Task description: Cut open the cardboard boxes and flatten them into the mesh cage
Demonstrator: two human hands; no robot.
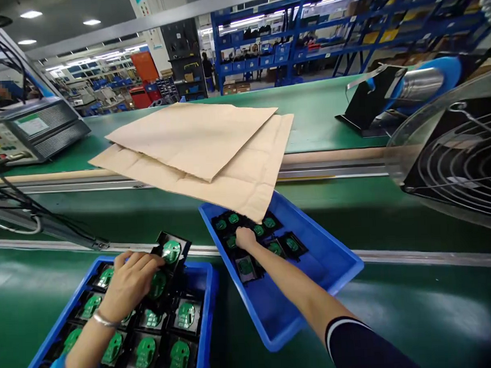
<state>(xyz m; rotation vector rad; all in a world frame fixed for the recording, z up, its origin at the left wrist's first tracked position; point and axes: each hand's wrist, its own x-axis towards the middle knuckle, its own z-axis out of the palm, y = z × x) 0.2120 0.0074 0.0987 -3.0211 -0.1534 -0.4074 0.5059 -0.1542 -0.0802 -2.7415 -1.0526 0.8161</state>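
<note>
Over the left blue bin (211, 303), my left hand (130, 282), with a bracelet at the wrist, grips a black-framed green circuit board (171, 252) that is tilted up. A second framed board (157, 285) hangs just below it, close to my fingers. Rows of similar green boards (145, 353) in black holders fill this bin. My right hand (246, 238) reaches into the right blue bin (333, 280), closed among several framed boards (291, 244) at its far end. Whatever its fingers hold is hidden.
Brown cardboard sheets (203, 137) lie on the green shelf and overhang the right bin's far corner. A fan (465, 155) stands at right, near a black stand with a metal cylinder (421, 84). A grey device (46, 129) and cables (24, 200) are at left.
</note>
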